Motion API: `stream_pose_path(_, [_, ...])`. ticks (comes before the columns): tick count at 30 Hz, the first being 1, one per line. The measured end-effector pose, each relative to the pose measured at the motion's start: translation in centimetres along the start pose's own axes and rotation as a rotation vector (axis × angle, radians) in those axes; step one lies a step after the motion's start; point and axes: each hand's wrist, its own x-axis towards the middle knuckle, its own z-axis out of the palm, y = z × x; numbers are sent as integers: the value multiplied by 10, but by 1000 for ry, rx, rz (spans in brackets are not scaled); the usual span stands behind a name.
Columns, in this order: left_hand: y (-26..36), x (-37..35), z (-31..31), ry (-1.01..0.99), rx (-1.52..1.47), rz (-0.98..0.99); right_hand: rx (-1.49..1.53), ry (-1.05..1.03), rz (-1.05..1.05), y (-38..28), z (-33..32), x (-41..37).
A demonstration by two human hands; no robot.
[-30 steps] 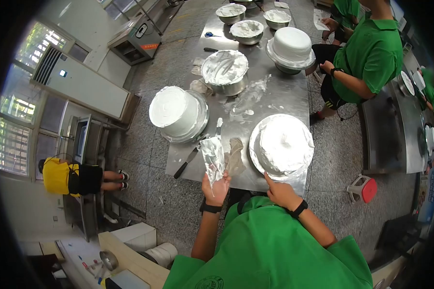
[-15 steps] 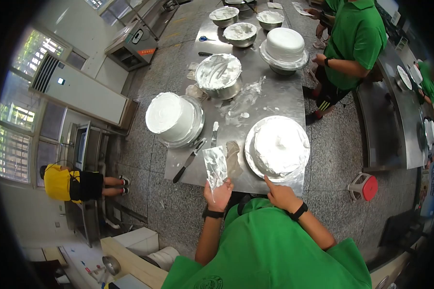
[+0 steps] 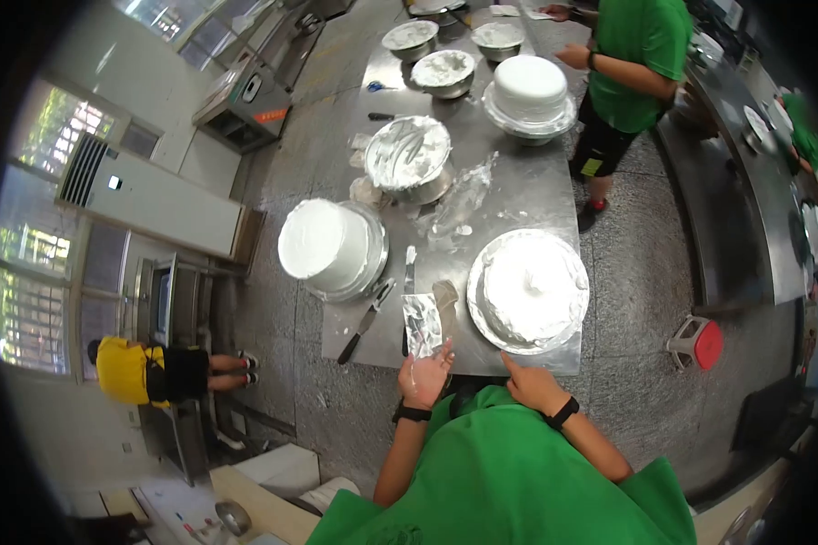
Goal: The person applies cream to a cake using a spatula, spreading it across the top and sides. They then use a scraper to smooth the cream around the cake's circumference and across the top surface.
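Observation:
My left hand [image 3: 424, 381] is closed around the lower end of a flat, rectangular cream-smeared scraper [image 3: 421, 325], which stands up over the table's near edge. White cream also coats those fingers and the palm. At the near rim of a white round stand [image 3: 475, 313], my right hand [image 3: 536, 391] points with its index finger stretched out and holds nothing. On that stand sits a cream-covered round cake [image 3: 536, 289] with a small peak on top. A brownish cloth [image 3: 445, 302] lies between the scraper and the stand.
Another white cake [image 3: 323, 241] stands at left, beside a black-handled spatula [image 3: 359, 336] and a second spatula [image 3: 410, 268]. Cream bowls [image 3: 423, 186] and a third cake [image 3: 529, 86] are farther back. A co-worker [image 3: 641, 54] stands at right, near a red-topped stool [image 3: 707, 345].
The view has shifted slightly. My right fingertip now sits a little lower off the stand's rim. The scraper stays in my left hand. The co-worker at right has moved an arm and turned.

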Motion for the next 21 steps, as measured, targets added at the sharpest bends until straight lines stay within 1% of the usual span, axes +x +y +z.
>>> stream_pose_path(3, [8,38,3,-60,-48,-71,-15,66,44,-7,-9,0])
stream_pose_path(6, [22,78,9,-104,-60,-148,-9,93,133,-21,-15,-8])
stream_pose_path(8, [32,113,10,-178,-14,-248,15,149,195,-28,-18,-12])
stream_pose_path(9, [34,131,6,-179,41,-252,6,151,207,-30,-16,-12])
stream_pose_path(10, [36,150,0,-184,31,-261,5,177,212,-32,-13,-12])
stream_pose_path(12, [38,184,-15,146,313,-311,-4,205,229,-38,-7,-12])
stream_pose_path(13, [39,196,-27,213,461,-301,5,196,226,-42,-4,-10])
stream_pose_path(14, [41,207,-40,205,447,-307,11,183,222,-44,-2,-8])
stream_pose_path(15, [43,220,-60,195,609,-239,-5,177,228,-45,0,-4])
stream_pose_path(16, [44,221,-68,191,769,-167,11,192,217,-47,3,-1])
stream_pose_path(17, [43,214,-78,200,751,-170,30,203,204,-49,6,1])
stream_pose_path(18, [46,200,-74,198,835,-98,21,188,204,-50,9,2])
stream_pose_path(20, [59,178,-66,194,1012,58,79,224,196,-52,11,12])
stream_pose_path(21, [60,169,-74,208,1000,158,76,216,189,-58,8,18])
